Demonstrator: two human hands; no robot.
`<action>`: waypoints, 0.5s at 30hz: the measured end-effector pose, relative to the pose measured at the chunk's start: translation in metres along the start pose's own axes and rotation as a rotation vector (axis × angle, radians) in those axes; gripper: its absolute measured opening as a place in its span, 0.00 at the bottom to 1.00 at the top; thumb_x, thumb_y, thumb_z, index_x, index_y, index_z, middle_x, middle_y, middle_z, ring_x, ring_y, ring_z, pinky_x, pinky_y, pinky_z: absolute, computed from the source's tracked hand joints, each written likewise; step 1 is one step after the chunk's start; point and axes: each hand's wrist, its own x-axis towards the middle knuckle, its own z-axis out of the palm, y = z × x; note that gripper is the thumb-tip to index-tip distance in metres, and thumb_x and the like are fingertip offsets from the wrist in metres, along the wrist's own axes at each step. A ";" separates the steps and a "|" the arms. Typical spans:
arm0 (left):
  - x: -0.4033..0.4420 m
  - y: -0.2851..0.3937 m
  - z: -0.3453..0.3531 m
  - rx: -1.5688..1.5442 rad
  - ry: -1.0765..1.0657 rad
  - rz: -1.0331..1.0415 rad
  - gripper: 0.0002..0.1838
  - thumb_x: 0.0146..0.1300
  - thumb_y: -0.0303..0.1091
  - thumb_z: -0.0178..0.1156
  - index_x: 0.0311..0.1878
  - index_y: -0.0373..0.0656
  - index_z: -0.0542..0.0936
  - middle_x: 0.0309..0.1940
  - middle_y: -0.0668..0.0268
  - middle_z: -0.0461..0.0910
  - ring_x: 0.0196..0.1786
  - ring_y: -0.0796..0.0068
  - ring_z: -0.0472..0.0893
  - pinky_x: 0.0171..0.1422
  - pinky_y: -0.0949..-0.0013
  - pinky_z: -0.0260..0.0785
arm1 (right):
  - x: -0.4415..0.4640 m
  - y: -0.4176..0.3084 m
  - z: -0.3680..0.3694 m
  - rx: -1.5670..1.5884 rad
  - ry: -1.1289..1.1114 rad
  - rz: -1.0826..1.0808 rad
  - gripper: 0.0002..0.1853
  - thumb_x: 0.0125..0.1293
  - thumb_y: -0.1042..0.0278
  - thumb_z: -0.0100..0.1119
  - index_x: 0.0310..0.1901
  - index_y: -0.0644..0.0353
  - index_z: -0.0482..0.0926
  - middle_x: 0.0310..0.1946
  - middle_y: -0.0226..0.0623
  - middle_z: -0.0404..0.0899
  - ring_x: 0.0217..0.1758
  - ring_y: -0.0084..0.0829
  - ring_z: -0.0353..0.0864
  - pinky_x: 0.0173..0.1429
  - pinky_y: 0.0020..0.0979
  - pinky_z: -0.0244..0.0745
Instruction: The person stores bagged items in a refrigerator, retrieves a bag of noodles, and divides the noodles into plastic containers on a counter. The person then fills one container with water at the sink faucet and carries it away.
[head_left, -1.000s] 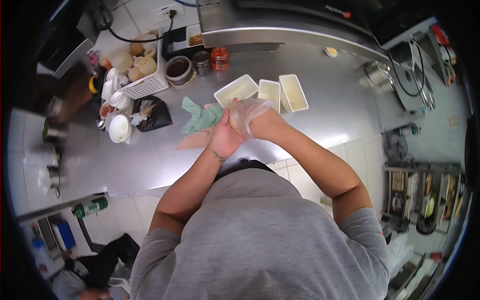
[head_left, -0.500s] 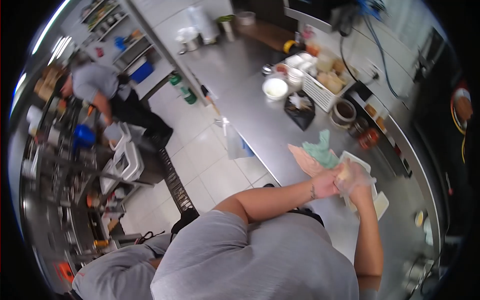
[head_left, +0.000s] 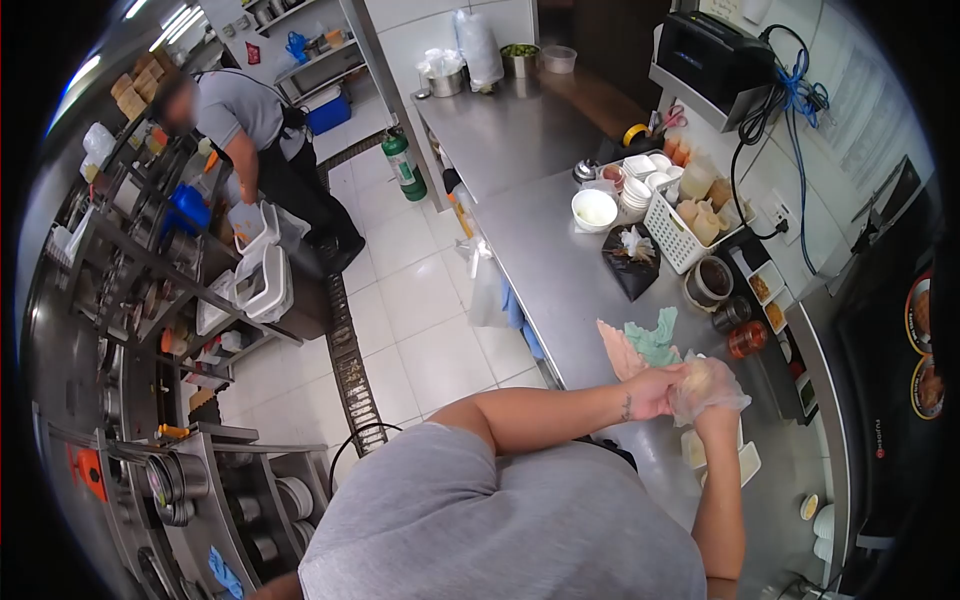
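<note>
- The person's left hand (head_left: 655, 390) is bent against one side of a clear bag (head_left: 706, 380), its fingers pinching the thin plastic
- The right hand (head_left: 714, 414) is at the other side of that bag (plastic veils its fingers, so one cannot tell whether they are spread or pressed together)
- The clear bag is between the two hands, above the metal counter (head_left: 560, 290), with something pale showing through it
- White trays (head_left: 748, 465) sit on the counter by the right forearm, which hides part of them
- A green cloth (head_left: 655, 338) and a pink cloth (head_left: 617, 350) lie bunched together near the left hand
- Past the cloths stand a red jar (head_left: 746, 340), a dark jar (head_left: 731, 315) and a wide tub (head_left: 712, 275) of something dark, in a row
- A white basket (head_left: 675, 238) full of bottles stands near the tub, with a knotted black bag (head_left: 630, 275) and a white bowl (head_left: 594, 210) close by
- Across the floor, a co-worker (head_left: 240, 105) in a grey shirt bends beside a white-rimmed bin (head_left: 265, 285), well apart from the counter
</note>
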 end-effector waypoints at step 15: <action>0.000 0.020 0.007 -0.128 -0.029 -0.193 0.26 0.67 0.58 0.40 0.60 0.54 0.67 0.59 0.70 0.70 0.61 0.72 0.69 0.64 0.59 0.60 | 0.001 0.009 0.015 0.306 0.035 0.002 0.20 0.55 0.65 0.57 0.49 0.61 0.72 0.41 0.47 0.77 0.45 0.47 0.75 0.51 0.38 0.69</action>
